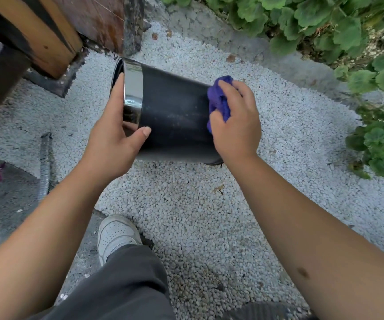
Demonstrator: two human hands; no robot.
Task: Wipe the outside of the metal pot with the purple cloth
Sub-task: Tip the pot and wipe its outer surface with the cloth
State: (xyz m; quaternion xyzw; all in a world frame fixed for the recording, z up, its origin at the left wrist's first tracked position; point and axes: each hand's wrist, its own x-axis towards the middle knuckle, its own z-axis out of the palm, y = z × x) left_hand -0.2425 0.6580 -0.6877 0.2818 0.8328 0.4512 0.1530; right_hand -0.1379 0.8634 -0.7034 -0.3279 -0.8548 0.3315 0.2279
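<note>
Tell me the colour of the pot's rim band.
Shiny chrome silver rim band, against the pot's matte black; head view.

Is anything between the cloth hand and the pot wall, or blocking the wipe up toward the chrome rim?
Nothing visible. The right hand presses the purple cloth straight onto the metal pot near its base. The dark wall is bare up to the chrome rim, where the left hand grips, thumb on the wall.
</note>
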